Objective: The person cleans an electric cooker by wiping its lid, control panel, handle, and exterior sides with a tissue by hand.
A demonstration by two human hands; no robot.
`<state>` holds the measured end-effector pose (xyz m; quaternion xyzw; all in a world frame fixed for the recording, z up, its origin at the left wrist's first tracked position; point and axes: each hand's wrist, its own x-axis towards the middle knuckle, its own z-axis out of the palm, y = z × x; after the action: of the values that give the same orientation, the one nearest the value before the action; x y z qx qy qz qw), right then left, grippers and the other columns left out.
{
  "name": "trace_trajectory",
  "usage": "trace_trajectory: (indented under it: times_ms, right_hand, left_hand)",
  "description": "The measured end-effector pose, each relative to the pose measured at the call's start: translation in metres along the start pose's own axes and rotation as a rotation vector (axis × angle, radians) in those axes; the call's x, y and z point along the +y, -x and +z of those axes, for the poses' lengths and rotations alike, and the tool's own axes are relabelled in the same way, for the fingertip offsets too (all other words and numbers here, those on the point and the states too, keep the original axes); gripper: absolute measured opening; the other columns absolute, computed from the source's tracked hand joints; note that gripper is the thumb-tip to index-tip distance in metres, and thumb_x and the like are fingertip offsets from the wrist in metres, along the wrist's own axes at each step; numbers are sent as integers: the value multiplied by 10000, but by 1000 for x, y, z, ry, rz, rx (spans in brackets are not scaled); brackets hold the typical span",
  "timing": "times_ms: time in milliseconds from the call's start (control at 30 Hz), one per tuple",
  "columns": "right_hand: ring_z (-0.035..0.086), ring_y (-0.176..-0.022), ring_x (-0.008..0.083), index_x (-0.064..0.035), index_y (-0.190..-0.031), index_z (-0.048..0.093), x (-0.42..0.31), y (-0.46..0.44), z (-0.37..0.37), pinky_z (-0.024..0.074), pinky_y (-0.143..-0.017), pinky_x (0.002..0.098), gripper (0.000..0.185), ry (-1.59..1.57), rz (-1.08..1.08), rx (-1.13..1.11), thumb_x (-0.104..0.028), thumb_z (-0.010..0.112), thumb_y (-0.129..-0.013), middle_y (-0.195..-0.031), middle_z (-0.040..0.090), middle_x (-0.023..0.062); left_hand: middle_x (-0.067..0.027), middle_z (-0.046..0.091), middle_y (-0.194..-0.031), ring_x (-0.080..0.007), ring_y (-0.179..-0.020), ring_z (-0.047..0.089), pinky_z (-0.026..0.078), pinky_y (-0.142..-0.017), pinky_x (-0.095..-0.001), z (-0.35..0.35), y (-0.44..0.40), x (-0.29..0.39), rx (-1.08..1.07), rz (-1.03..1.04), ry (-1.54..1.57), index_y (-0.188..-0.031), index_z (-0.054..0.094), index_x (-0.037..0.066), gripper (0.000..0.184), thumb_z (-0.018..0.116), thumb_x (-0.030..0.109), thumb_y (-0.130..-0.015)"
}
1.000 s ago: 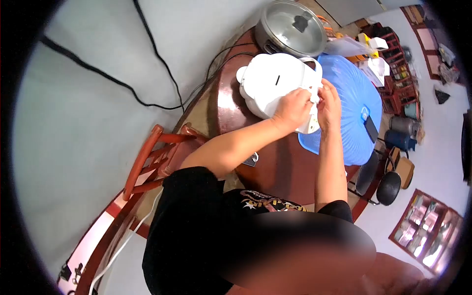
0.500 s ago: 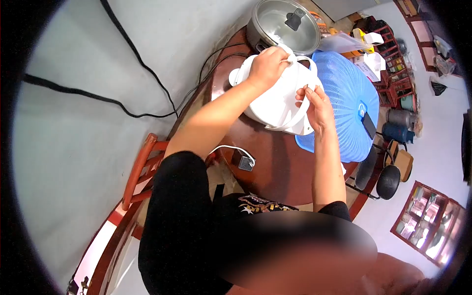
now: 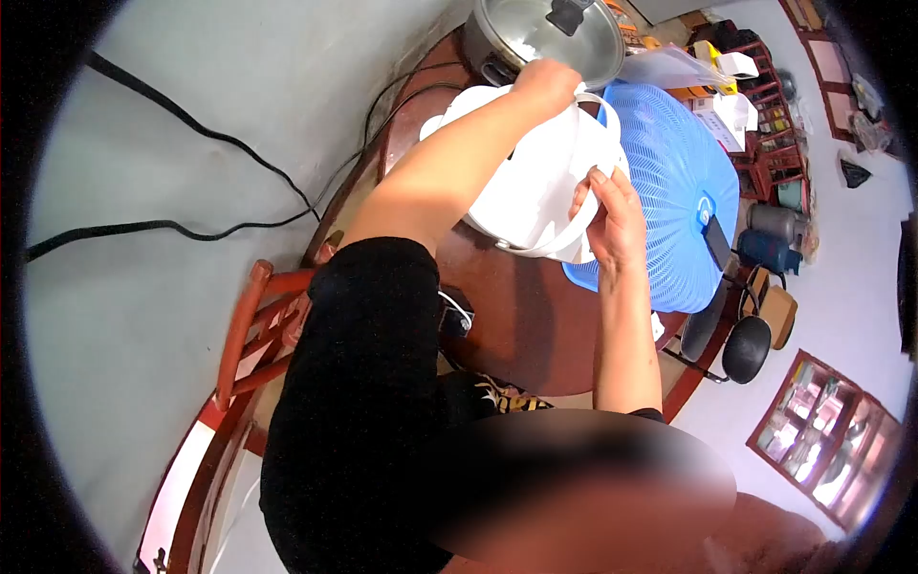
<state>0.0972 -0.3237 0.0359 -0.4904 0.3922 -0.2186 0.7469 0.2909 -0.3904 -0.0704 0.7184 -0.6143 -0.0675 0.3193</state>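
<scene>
A white rice cooker [image 3: 535,182] with a curved carrying handle [image 3: 574,232] stands on the brown table [image 3: 516,325]. My right hand [image 3: 617,215] is closed around that handle at its right side, thumb and fingers on either side of it. At the cooker's far edge is my left hand [image 3: 547,88], its fingers curled into a fist. A bit of white shows by its fingertips, too small to name. My left forearm covers part of the cooker.
A steel pot with a glass lid [image 3: 550,43] stands beyond the cooker. To the right lies a blue mesh food cover [image 3: 669,191], with a white box [image 3: 729,120] behind it. A red wooden chair [image 3: 258,330] is at left; black cables [image 3: 191,124] run along the wall.
My left hand has moved farther away, toward the pot, along the cooker's far edge. My right hand stays on the handle. The whole view has shifted slightly.
</scene>
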Motion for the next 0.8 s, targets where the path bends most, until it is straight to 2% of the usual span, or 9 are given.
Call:
trace_trajectory:
  times_ms: [200,267,300,367,467,567,667,767,800]
  right_hand:
    - [566,-567,138,-29,-939,559,1,-2,1,494,-549,271,135,-23,5,-17,-156,563,-894,-682,593,64]
    - [565,-561,141,-30,-933,557,1,-3,1,493,-546,272,136,-17,1,-15,-161,559,-895,-682,594,66]
    - [563,-556,144,-31,-928,555,2,-3,0,491,-544,273,138,-17,-2,-7,-165,554,-896,-682,595,69]
    - [563,-557,146,-33,-925,551,0,-3,0,491,-545,273,137,-7,-10,-23,-167,548,-898,-681,595,70]
    - [562,-556,149,-34,-924,546,0,-4,0,491,-548,272,138,8,-9,-40,-170,538,-900,-680,594,73]
    - [562,-555,152,-34,-927,544,1,-5,1,492,-552,271,140,7,-1,-32,-171,537,-899,-680,593,75]
    - [562,-556,152,-31,-931,546,1,-5,1,492,-552,272,143,7,-3,-29,-170,540,-896,-682,592,75]
    - [561,-557,149,-29,-937,550,1,-3,0,492,-547,272,147,5,-7,-22,-170,542,-895,-683,592,73]
    - [561,-558,148,-28,-940,553,1,-3,1,492,-543,271,149,4,-4,-9,-169,542,-894,-684,592,73]
  left_hand:
    - [-86,621,-819,-310,-848,596,487,-752,-419,1,8,1,92,-61,-6,-795,660,88,130,656,202,-733]
    - [-51,582,-758,-275,-785,590,485,-700,-394,8,7,-1,263,248,-170,-731,620,112,96,653,194,-693]
    - [-51,582,-758,-275,-785,590,485,-700,-394,5,7,2,263,248,-171,-731,620,112,96,653,194,-693]
    - [-18,596,-755,-227,-756,602,493,-694,-361,1,10,10,406,302,-206,-721,632,155,41,598,176,-709]
    - [-11,521,-700,-212,-706,571,480,-626,-348,-4,13,14,543,353,-92,-734,569,146,76,626,184,-702]
    - [-5,518,-696,-206,-687,571,481,-603,-345,-11,15,17,589,354,-101,-745,568,152,85,629,193,-702]
    - [10,538,-677,-186,-655,580,491,-578,-318,-16,18,10,664,325,-177,-685,572,183,79,629,239,-690]
    - [12,612,-754,-212,-712,624,506,-586,-355,-24,21,-15,528,-12,-161,-734,619,176,150,632,324,-759]
    - [-15,638,-813,-245,-796,634,515,-645,-386,-39,28,-12,376,-75,-93,-810,654,173,142,595,302,-811]
